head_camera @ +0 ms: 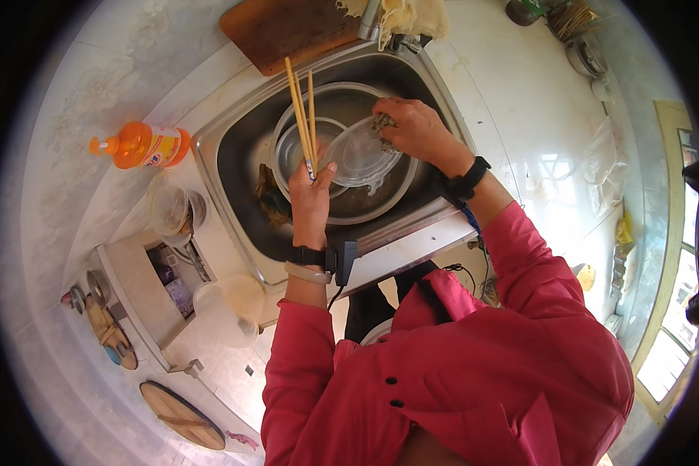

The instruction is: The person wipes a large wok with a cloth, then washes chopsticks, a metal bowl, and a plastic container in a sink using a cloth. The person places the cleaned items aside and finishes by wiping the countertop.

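Observation:
My left hand (pixel 309 201) grips several wooden chopsticks (pixel 300 110) upright, blue and white at their lower ends. The same hand steadies the near-left edge of a translucent plastic container (pixel 355 157), which is tilted. In my right hand (pixel 419 131) a grey-green scrubber (pixel 383 123) presses against the container's far-right rim. Wet suds or water hang at the container's lower edge. Beneath both hands a large metal basin (pixel 349 222) sits in the stainless steel sink (pixel 233 157). A smaller bowl (pixel 288 145) is inside the basin, partly hidden by my left hand and the chopsticks.
A dark brown-green item (pixel 272 201) lies in the sink left of the basin. An orange soap pump bottle (pixel 151 145) and stacked clear containers (pixel 168 204) stand on the left counter. Behind the sink are a wooden cutting board (pixel 291 29), a faucet (pixel 370 20) and a yellowish cloth (pixel 413 17).

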Demonstrator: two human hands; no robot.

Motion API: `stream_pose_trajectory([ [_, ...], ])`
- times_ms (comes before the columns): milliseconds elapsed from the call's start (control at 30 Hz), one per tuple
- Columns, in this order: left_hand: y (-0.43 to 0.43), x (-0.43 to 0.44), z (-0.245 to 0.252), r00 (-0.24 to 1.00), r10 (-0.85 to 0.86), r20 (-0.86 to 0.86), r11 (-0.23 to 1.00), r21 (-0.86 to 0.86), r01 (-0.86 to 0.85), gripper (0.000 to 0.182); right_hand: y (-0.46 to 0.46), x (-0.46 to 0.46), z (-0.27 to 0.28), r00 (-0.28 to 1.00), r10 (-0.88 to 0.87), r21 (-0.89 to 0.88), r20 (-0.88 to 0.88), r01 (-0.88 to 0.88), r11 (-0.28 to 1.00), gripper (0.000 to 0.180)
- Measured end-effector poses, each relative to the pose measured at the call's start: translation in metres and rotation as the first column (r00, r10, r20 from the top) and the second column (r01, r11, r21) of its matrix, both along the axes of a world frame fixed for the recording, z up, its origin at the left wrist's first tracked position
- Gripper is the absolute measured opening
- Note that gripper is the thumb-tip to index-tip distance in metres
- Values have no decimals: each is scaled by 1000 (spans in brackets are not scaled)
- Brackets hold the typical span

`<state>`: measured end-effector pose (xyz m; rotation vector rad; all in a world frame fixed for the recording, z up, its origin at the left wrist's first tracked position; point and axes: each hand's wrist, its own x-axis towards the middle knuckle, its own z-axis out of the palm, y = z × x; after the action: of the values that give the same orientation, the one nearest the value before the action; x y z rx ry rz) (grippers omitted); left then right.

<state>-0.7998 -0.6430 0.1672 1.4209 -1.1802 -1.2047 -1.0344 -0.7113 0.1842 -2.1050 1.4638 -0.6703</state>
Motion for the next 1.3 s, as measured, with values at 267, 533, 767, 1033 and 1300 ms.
stream_pose_trajectory([
  [267, 18, 3, -25, 941, 227, -252, 949, 275, -156, 23, 49, 100, -40, 855, -120, 9, 505, 134, 991, 46],
  [533, 45, 14, -7, 896, 254, -365, 942, 302, -145, 46, 46, 102, -68, 955, 9, -26, 296, -2, 1000, 64],
  [767, 35, 11, -15, 951, 181, -252, 971, 198, -132, 35, 73, 123, -52, 869, 214, -51, 447, -214, 975, 59],
  [1033, 41, 15, -2, 929, 188, -318, 956, 275, -100, 59, 24, 69, -107, 988, -94, 77, 125, 85, 993, 52],
  [1300, 33, 26, 2, 899, 295, -324, 947, 224, -230, 56, 21, 39, -153, 955, -99, 171, -281, 151, 974, 52],
])
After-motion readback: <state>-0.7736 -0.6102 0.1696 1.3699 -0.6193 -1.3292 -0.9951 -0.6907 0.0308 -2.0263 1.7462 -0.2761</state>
